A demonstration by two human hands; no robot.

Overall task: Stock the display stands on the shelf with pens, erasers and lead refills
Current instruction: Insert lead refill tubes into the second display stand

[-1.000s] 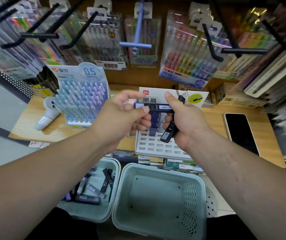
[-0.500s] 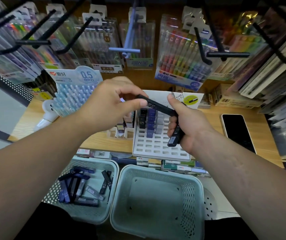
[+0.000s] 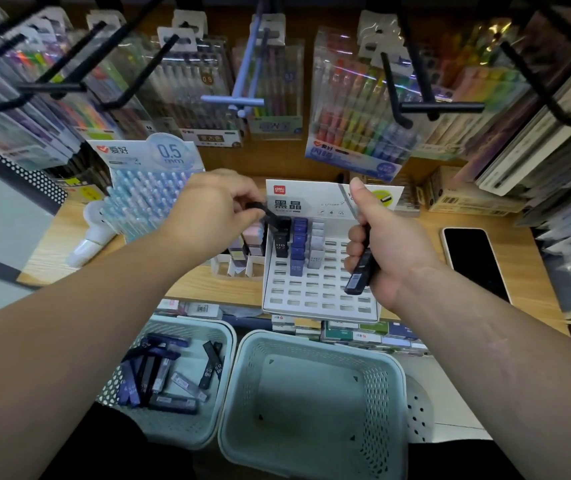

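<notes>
Wooden shelf point(image 3: 207, 289), stationery aisle, pen packs hanging behind.

Item: white refill stand point(image 3: 311, 292), sitting on the shelf. Its back-left columns are already holding black, blue and grey cases.

Left hand point(image 3: 207, 213): pinching one black lead refill case point(image 3: 270, 214), tilted, its end coming over the black column.

Right hand point(image 3: 394, 251): grasping spare dark cases point(image 3: 360, 275) in curled fingers, thumb raised, hovering over the stand's right side.

Step, as I am judging it: slotting this case. The next move is calling for squaring it upright over a free slot, then pressing down.

More refills are lying in the left basket point(image 3: 194, 322).

Change: half a second ago both hands were sharing the case. Now the left alone is carrying it, and the right is drawing off.
</notes>
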